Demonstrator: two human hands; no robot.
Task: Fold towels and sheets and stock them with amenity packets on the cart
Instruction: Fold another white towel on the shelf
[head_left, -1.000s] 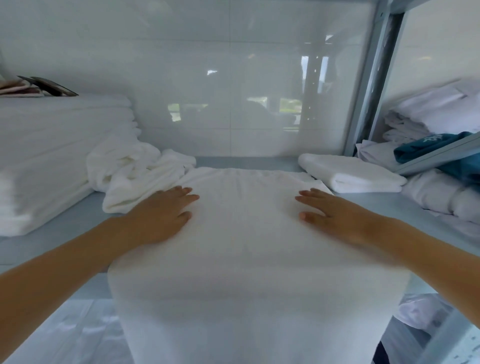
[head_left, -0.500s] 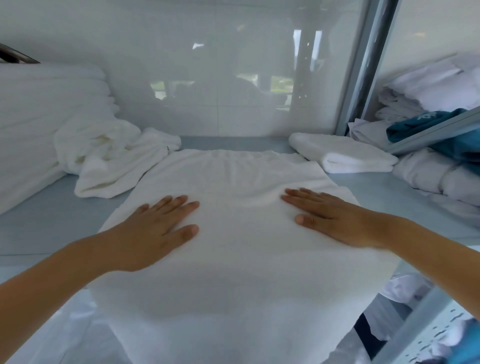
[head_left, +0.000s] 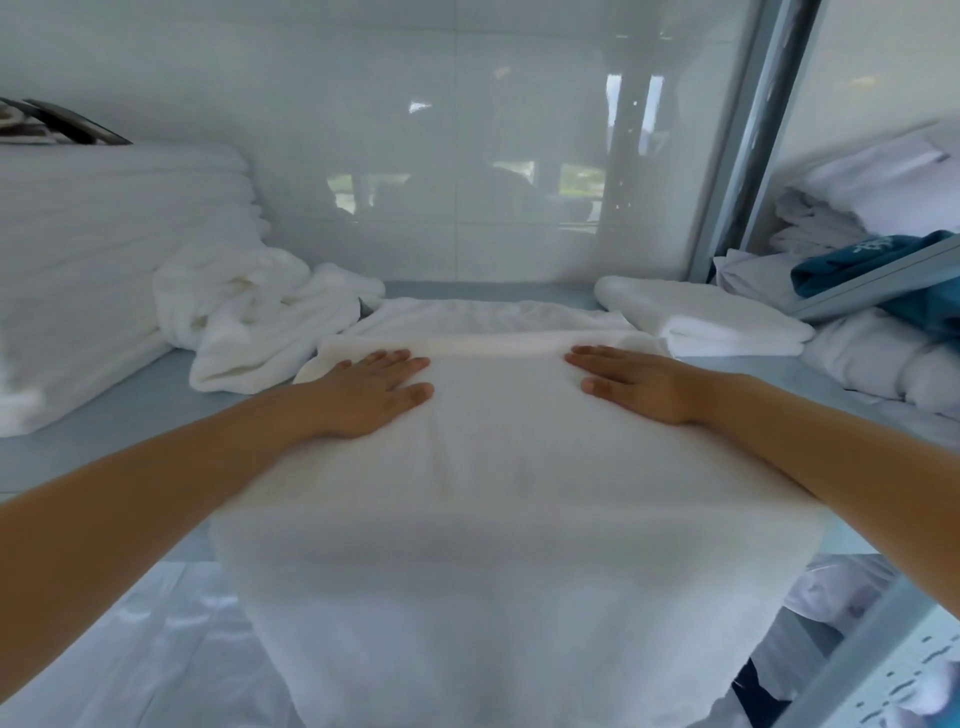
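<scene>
Both hands slid farther up towel (head_left: 498, 467), fingers flat, crumpled towel (head_left: 249, 317) left, folded towel (head_left: 711, 317) right

No text can be read; the pale mark on the teal cloth (head_left: 868, 259) is too blurred.

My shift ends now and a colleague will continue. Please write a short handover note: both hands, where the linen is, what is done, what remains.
Left hand and right hand: open, flat on the white towel, holding nothing.
The towel lies on the blue shelf, its near end hanging over the front edge.
Done: one folded towel at right.
Left: finish this fold; fold the crumpled towel at left. No amenity packets visible.
</scene>
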